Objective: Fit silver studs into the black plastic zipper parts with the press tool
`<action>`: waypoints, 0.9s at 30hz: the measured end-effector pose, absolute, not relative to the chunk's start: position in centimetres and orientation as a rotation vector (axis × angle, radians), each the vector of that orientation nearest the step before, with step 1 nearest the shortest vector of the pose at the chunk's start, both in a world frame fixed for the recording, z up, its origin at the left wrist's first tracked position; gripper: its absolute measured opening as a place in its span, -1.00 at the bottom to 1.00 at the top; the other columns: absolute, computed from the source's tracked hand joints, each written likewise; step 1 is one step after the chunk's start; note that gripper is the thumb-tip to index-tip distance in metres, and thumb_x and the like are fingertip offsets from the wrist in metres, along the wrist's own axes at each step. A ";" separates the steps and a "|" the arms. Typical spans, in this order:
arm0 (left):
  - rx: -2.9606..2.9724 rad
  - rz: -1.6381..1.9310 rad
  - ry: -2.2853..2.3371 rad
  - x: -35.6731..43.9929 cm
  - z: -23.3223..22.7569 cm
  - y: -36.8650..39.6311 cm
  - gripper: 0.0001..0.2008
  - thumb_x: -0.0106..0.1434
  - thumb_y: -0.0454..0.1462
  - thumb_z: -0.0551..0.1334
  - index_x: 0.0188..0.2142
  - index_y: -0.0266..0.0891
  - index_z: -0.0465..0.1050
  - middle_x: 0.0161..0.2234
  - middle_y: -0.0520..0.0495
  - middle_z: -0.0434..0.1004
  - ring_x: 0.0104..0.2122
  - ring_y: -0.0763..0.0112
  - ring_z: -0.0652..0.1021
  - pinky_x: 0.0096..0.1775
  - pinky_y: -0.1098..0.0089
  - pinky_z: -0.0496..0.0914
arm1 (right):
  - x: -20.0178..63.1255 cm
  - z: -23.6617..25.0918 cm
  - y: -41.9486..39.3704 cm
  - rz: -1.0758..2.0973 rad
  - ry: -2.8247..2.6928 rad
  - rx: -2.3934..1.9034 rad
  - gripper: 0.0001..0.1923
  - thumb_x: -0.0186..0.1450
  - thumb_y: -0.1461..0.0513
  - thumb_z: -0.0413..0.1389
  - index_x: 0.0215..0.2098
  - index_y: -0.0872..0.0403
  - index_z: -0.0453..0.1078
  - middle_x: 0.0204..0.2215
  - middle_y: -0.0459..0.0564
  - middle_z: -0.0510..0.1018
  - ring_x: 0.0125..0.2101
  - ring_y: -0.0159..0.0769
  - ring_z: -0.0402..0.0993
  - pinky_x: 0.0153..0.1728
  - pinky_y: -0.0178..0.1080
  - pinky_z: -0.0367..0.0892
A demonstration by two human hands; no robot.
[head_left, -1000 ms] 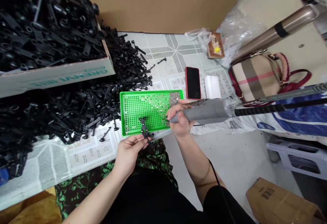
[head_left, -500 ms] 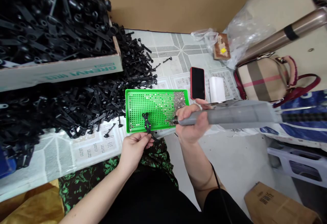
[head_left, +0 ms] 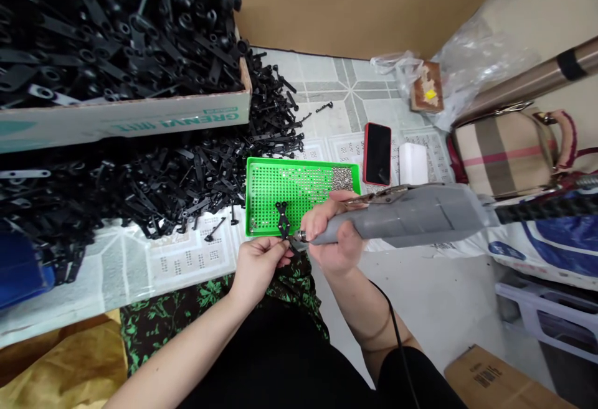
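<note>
The left hand [head_left: 260, 263] pinches a small black plastic bracket [head_left: 283, 221] (over the green perforated tray [head_left: 261, 175]); the right hand [head_left: 334, 239] grips a grey electric screwdriver [head_left: 406, 216].

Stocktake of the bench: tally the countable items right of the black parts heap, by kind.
Green tray: 1
Red phone: 1
White box: 1
Plaid handbag: 1
Grey power screwdriver: 1
Total: 5
</note>
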State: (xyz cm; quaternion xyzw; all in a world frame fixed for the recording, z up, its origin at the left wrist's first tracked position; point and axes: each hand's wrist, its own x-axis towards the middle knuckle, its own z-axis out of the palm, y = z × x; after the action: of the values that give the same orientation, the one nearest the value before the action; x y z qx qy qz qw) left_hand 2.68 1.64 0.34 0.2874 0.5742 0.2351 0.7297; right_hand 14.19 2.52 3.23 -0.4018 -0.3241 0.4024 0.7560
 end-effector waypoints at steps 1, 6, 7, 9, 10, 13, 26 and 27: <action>0.632 0.516 1.265 2.7 0.4 1.7 -0.82 -0.09 -0.20 0.34 -0.66 -0.27 0.49 -0.66 -0.03 0.53 -0.66 0.47 0.46 -0.56 0.48 0.34 | 14.2 3.2 2.5 0.875 -0.715 -0.877 -0.71 0.18 0.02 0.17 -0.20 -0.03 0.34 -0.73 -0.29 0.31 -0.76 -0.46 0.22 -0.65 -0.32 0.28; 0.623 0.515 1.266 2.7 0.4 1.7 -0.82 -0.10 -0.19 0.32 -0.67 -0.26 0.48 -0.67 -0.02 0.53 -0.66 0.48 0.46 -0.56 0.49 0.34 | 13.9 3.0 2.6 0.832 -0.750 -0.900 -0.72 0.19 0.03 0.16 -0.20 -0.03 0.34 -0.73 -0.28 0.31 -0.77 -0.44 0.21 -0.69 -0.32 0.26; 0.624 0.513 1.266 2.7 0.4 1.7 -0.82 -0.10 -0.19 0.32 -0.67 -0.26 0.48 -0.67 -0.03 0.53 -0.66 0.47 0.46 -0.56 0.48 0.34 | 13.8 3.0 2.6 0.822 -0.762 -0.911 -0.71 0.19 0.01 0.16 -0.20 -0.04 0.34 -0.73 -0.28 0.30 -0.77 -0.44 0.20 -0.69 -0.32 0.25; 0.622 0.509 1.264 2.7 0.4 1.7 -0.83 -0.10 -0.20 0.32 -0.67 -0.26 0.49 -0.66 -0.03 0.53 -0.66 0.47 0.46 -0.56 0.48 0.34 | 13.8 2.9 2.5 0.809 -0.797 -0.914 -0.71 0.20 0.00 0.14 -0.19 -0.05 0.32 -0.72 -0.29 0.29 -0.77 -0.43 0.19 -0.69 -0.32 0.26; 0.619 0.511 1.263 2.7 0.4 1.7 -0.83 -0.10 -0.20 0.31 -0.67 -0.26 0.49 -0.67 -0.03 0.53 -0.66 0.47 0.46 -0.56 0.48 0.34 | 13.7 2.9 2.4 0.810 -0.827 -0.904 -0.71 0.21 0.01 0.13 -0.18 -0.06 0.32 -0.72 -0.29 0.28 -0.76 -0.43 0.20 -0.69 -0.32 0.26; 0.611 0.536 1.259 2.8 0.6 1.7 -0.85 -0.12 -0.22 0.31 -0.70 -0.25 0.47 -0.70 0.00 0.50 -0.68 0.48 0.43 -0.58 0.49 0.32 | 13.7 2.8 1.8 0.849 -0.936 -0.883 -0.73 0.24 0.02 0.12 -0.13 -0.11 0.30 -0.69 -0.29 0.30 -0.72 -0.43 0.23 -0.65 -0.32 0.29; 0.620 0.568 1.190 2.8 0.2 1.8 -0.83 -0.12 -0.21 0.32 -0.70 -0.25 0.47 -0.69 -0.01 0.49 -0.66 0.46 0.42 -0.55 0.45 0.31 | 13.6 2.2 1.3 0.776 -1.134 -1.023 -0.64 0.25 -0.06 0.04 -0.05 -0.16 0.18 -0.65 -0.27 0.27 -0.69 -0.41 0.26 -0.62 -0.29 0.32; 0.614 0.548 1.194 2.7 0.2 1.7 -0.83 -0.12 -0.20 0.33 -0.68 -0.25 0.48 -0.67 -0.02 0.51 -0.65 0.45 0.43 -0.53 0.44 0.32 | 13.8 2.2 1.2 0.702 -1.088 -1.031 -0.61 0.24 -0.09 0.00 -0.04 -0.16 0.16 -0.66 -0.28 0.24 -0.70 -0.39 0.24 -0.62 -0.28 0.32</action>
State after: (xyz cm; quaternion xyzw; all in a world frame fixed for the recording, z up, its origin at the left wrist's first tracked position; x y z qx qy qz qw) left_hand 2.72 1.73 0.23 0.2809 0.5459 0.2508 0.7485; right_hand 13.80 1.18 2.16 -0.4587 -0.4841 0.3124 0.6765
